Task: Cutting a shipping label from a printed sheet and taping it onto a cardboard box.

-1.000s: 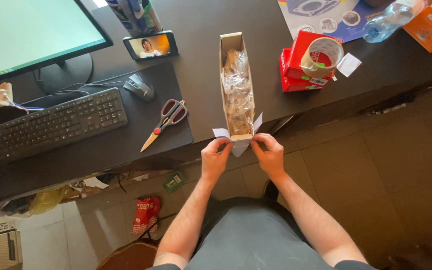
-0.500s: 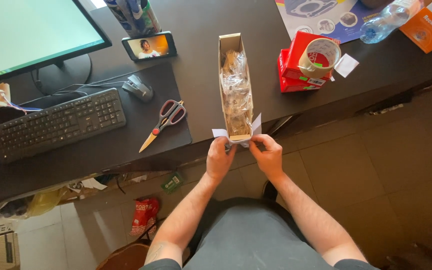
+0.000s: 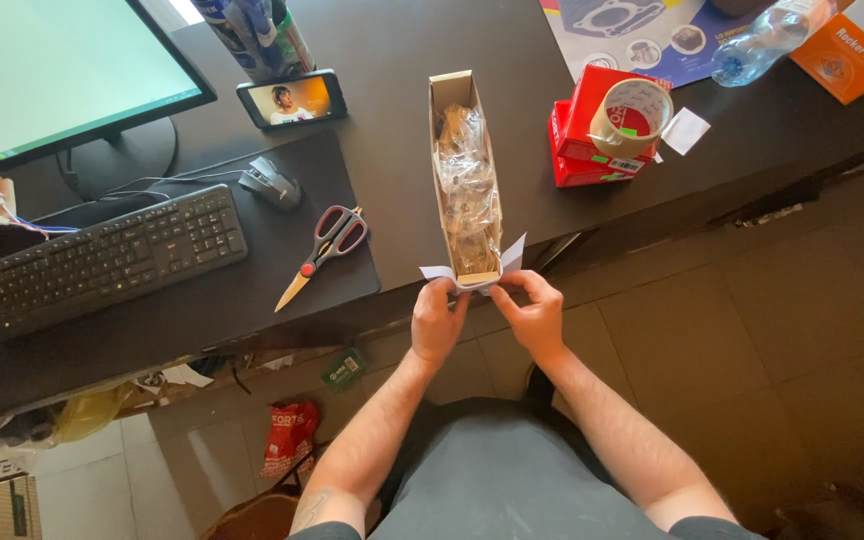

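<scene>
A long narrow cardboard box lies open on the dark desk, its near end at the desk's front edge. Inside it lies something wrapped in clear crinkled plastic. White end flaps stick out on both sides of the near end. My left hand pinches the box's near end from the left, and my right hand pinches it from the right. The fingertips of both hands meet at the small end flap between them.
Red-handled scissors lie left of the box. A roll of tape sits on a red carton to the right. A keyboard, mouse, phone and monitor are at left. A plastic bottle lies far right.
Both hands have closed in on the box's near end, and the fingers now meet at the end flap. The box has stayed in place.
</scene>
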